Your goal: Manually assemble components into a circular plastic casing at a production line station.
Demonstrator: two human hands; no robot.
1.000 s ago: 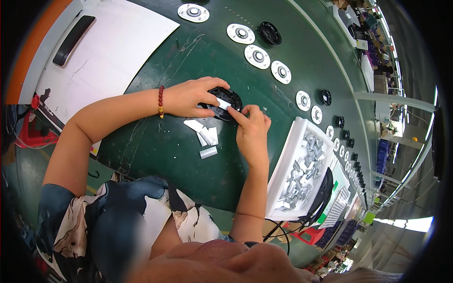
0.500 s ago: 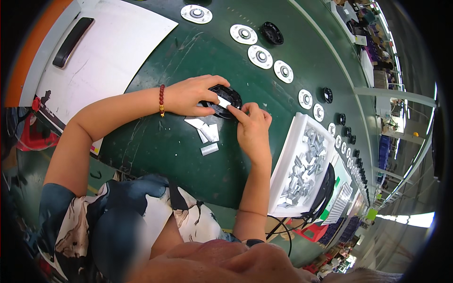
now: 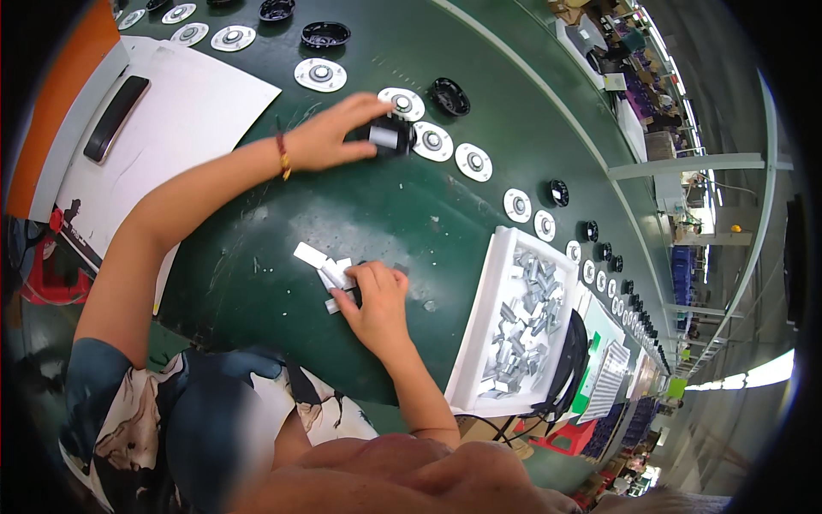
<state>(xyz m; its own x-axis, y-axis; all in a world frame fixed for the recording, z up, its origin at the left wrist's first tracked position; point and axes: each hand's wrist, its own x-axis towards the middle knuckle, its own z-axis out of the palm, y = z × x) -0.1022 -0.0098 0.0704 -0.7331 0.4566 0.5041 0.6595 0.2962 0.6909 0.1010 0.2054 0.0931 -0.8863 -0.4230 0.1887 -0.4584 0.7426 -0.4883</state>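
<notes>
— Left hand [image 3: 330, 137]?
— Upper centre of the frame, fingers clamped on a black round part [image 3: 387, 137] (white label showing) on the green belt [image 3: 257, 257].
— Right hand [image 3: 377, 300]?
— Centre frame, fingertips pinched together on the small white pieces [image 3: 324, 272].

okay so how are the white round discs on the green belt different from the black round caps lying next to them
The white discs are flat plates with a raised grey hub in the middle; the black caps are dark all over and stand taller, like shallow cups. The white discs lie in a long curved row along the green belt; the black caps lie on the far side of that row and are fewer. Both kinds are round and rest loose on the belt.
</notes>
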